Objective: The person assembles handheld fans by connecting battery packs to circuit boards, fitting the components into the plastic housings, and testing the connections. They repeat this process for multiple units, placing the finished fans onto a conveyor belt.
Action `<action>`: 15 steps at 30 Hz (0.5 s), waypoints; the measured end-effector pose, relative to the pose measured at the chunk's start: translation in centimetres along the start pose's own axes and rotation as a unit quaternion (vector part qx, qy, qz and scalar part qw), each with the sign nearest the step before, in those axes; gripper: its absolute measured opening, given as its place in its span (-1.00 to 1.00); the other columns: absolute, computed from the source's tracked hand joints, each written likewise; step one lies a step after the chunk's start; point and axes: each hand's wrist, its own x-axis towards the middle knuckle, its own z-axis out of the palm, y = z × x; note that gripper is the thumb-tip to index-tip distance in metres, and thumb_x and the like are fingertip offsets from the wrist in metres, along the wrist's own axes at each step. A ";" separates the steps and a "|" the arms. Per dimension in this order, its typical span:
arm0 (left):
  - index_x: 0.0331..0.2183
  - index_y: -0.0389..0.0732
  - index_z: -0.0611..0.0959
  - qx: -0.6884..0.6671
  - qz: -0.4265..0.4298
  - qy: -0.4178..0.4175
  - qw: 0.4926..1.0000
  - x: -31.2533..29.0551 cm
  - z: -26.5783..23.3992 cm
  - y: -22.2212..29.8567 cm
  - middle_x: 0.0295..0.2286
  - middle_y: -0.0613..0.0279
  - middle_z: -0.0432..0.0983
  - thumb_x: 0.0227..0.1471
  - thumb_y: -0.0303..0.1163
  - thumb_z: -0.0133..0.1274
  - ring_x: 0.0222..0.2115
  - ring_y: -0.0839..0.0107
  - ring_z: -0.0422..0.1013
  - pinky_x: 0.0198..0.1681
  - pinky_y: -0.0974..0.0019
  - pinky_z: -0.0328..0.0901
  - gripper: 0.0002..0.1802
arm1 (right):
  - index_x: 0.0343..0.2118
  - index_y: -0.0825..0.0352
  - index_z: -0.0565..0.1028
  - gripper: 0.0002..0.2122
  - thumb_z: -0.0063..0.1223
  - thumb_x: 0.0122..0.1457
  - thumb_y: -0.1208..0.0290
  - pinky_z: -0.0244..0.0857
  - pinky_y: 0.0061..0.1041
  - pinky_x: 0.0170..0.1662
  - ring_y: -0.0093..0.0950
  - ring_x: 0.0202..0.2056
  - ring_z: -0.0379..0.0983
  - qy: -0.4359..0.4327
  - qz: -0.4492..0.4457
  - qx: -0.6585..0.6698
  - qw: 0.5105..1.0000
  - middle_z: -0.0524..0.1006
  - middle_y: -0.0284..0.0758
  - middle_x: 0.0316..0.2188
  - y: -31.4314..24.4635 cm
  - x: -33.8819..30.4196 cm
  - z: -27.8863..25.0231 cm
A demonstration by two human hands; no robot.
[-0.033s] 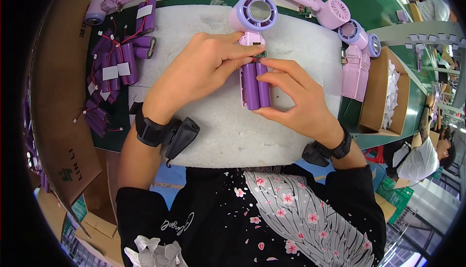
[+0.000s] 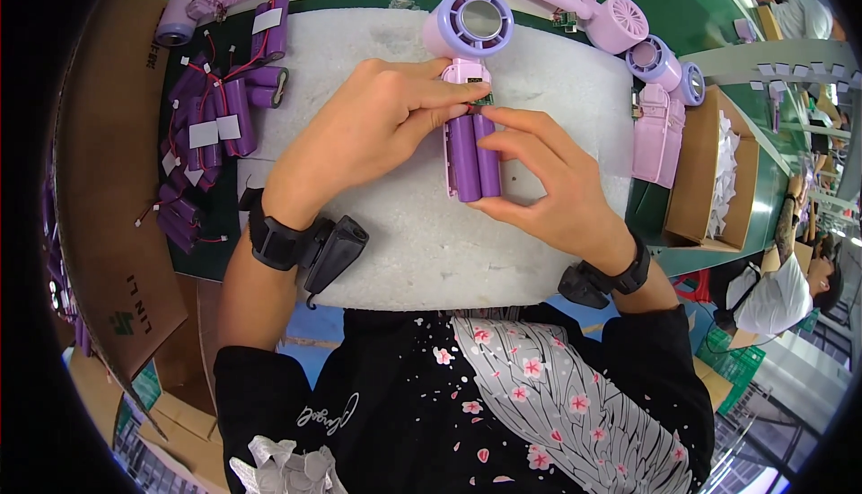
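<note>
A pink and lilac handheld fan [image 2: 470, 25] lies face up on the white foam pad [image 2: 395, 251], its handle shell open. In the handle sits a purple battery pack [image 2: 465, 160] of two cells side by side. My left hand [image 2: 382, 126] is closed on the fan's neck, forefinger and thumb pressed by the small green circuit board [image 2: 485, 99]. My right hand [image 2: 552, 175] grips the battery pack, fingers at its upper end and side, thumb at its lower end. The wires between pack and board are mostly hidden by my fingers.
More purple battery packs [image 2: 235, 117] with red wires are heaped left, beside a large cardboard box [image 2: 117, 180]. Other fan parts [image 2: 620, 25] lie at the back right, near an open fan handle [image 2: 660, 139] and a carton [image 2: 687, 166] of white pieces. A person [image 2: 777, 296] sits far right.
</note>
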 end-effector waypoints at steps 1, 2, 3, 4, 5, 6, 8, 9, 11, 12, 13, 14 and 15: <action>-0.14 -0.18 0.65 -0.010 0.021 0.014 1.000 0.1 0.2 -0.3 -0.32 -0.11 0.55 -0.03 -0.56 0.10 -0.36 -0.03 0.49 -0.27 0.21 0.38 -0.67 | -0.15 0.39 0.46 -0.51 0.41 -0.22 0.53 0.49 -0.49 -0.14 -0.40 -0.21 0.50 -0.001 0.001 0.000 1.000 0.43 -0.17 0.00 0.0 0.0 0.1; -0.16 -0.19 0.66 -0.020 0.042 0.029 0.999 0.1 0.3 -0.5 -0.36 -0.11 0.55 -0.02 -0.54 0.10 -0.43 -0.02 0.48 -0.30 0.18 0.38 -0.70 | -0.17 0.39 0.46 -0.53 0.41 -0.22 0.54 0.50 -0.49 -0.14 -0.41 -0.23 0.50 0.008 0.010 0.010 1.000 0.43 -0.16 0.00 0.1 0.0 0.2; -0.16 -0.19 0.66 -0.021 0.041 0.028 0.999 0.2 0.3 -0.5 -0.36 -0.11 0.55 -0.02 -0.54 0.10 -0.43 -0.02 0.48 -0.30 0.18 0.38 -0.70 | -0.20 0.40 0.46 -0.55 0.41 -0.22 0.54 0.50 -0.49 -0.14 -0.41 -0.25 0.51 0.016 0.019 0.020 0.999 0.43 -0.14 0.00 0.1 0.0 0.3; -0.16 -0.19 0.67 -0.016 0.043 0.029 0.999 0.2 0.3 -0.5 -0.36 -0.10 0.56 -0.02 -0.54 0.09 -0.44 -0.01 0.48 -0.31 0.19 0.38 -0.69 | -0.23 0.40 0.46 -0.56 0.42 -0.23 0.55 0.51 -0.49 -0.14 -0.42 -0.27 0.51 0.023 0.029 0.030 0.999 0.43 -0.12 0.01 0.1 0.0 0.4; -0.16 -0.19 0.67 -0.011 0.044 0.030 0.999 0.2 0.3 -0.5 -0.37 -0.09 0.56 -0.02 -0.54 0.09 -0.46 0.00 0.48 -0.32 0.21 0.38 -0.69 | -0.23 0.40 0.46 -0.56 0.42 -0.23 0.55 0.51 -0.49 -0.14 -0.42 -0.27 0.51 0.023 0.031 0.031 0.999 0.43 -0.12 0.01 0.1 -0.1 0.4; -0.16 -0.18 0.67 -0.006 0.046 0.031 0.998 0.2 0.2 -0.4 -0.37 -0.09 0.56 -0.02 -0.54 0.09 -0.47 0.01 0.48 -0.33 0.23 0.38 -0.69 | -0.26 0.39 0.45 -0.58 0.42 -0.23 0.55 0.51 -0.49 -0.16 -0.43 -0.29 0.51 0.028 0.021 0.017 0.999 0.43 -0.12 0.01 0.1 -0.1 0.5; -0.14 -0.18 0.65 -0.009 0.021 0.009 1.000 0.2 0.0 -0.3 -0.35 -0.12 0.56 -0.01 -0.55 0.08 -0.37 0.01 0.49 -0.22 0.23 0.37 -0.67 | -0.32 0.39 0.42 -0.60 0.43 -0.23 0.55 0.51 -0.50 -0.20 -0.44 -0.32 0.51 0.039 0.001 -0.011 0.999 0.43 -0.10 0.02 0.1 -0.1 0.6; -0.11 -0.18 0.64 -0.011 -0.004 -0.011 1.000 0.3 -0.2 -0.3 -0.33 -0.15 0.55 0.00 -0.56 0.08 -0.27 0.02 0.50 -0.11 0.24 0.35 -0.66 | -0.32 0.39 0.42 -0.60 0.43 -0.23 0.55 0.51 -0.50 -0.20 -0.44 -0.32 0.51 0.038 0.002 -0.011 0.999 0.43 -0.10 0.02 0.1 -0.1 0.6; -0.09 -0.18 0.62 -0.015 -0.029 -0.032 0.999 0.3 -0.6 0.0 -0.30 -0.18 0.54 0.01 -0.57 0.08 -0.17 0.02 0.51 0.00 0.24 0.33 -0.64 | -0.34 0.37 0.41 -0.60 0.44 -0.24 0.53 0.49 -0.51 -0.24 -0.45 -0.34 0.51 0.037 -0.001 -0.016 0.999 0.44 -0.11 0.02 0.1 0.0 0.6; -0.08 -0.19 0.62 -0.023 -0.047 -0.043 0.998 0.3 -0.8 0.2 -0.30 -0.16 0.55 -0.02 -0.57 0.12 -0.22 0.12 0.53 -0.02 0.25 0.34 -0.61 | -0.34 0.37 0.40 -0.59 0.44 -0.24 0.53 0.48 -0.51 -0.26 -0.46 -0.36 0.50 0.036 -0.002 -0.019 0.999 0.44 -0.11 0.02 0.1 0.1 0.6; -0.08 -0.19 0.62 -0.031 -0.064 -0.054 0.996 0.3 -1.0 0.4 -0.30 -0.14 0.57 -0.05 -0.56 0.15 -0.27 0.22 0.55 -0.03 0.26 0.36 -0.59 | -0.34 0.37 0.40 -0.59 0.44 -0.24 0.53 0.48 -0.51 -0.26 -0.46 -0.36 0.50 0.035 -0.002 -0.019 0.999 0.44 -0.11 0.02 0.0 0.1 0.6; -0.07 -0.20 0.62 -0.040 -0.084 -0.065 0.994 0.1 -1.0 0.5 -0.30 -0.12 0.58 -0.08 -0.56 0.19 -0.32 0.32 0.57 -0.05 0.27 0.37 -0.56 | -0.34 0.36 0.40 -0.58 0.45 -0.25 0.52 0.47 -0.51 -0.26 -0.46 -0.35 0.49 0.034 0.013 -0.008 0.999 0.43 -0.13 0.01 -0.1 0.0 0.6; -0.07 -0.20 0.62 -0.043 -0.086 -0.065 0.993 0.1 -0.8 0.4 -0.30 -0.12 0.58 -0.08 -0.56 0.19 -0.32 0.32 0.57 -0.05 0.27 0.37 -0.56 | -0.33 0.35 0.40 -0.57 0.45 -0.26 0.52 0.45 -0.51 -0.27 -0.46 -0.34 0.48 0.034 0.028 0.002 0.999 0.42 -0.14 0.01 -0.2 -0.1 0.7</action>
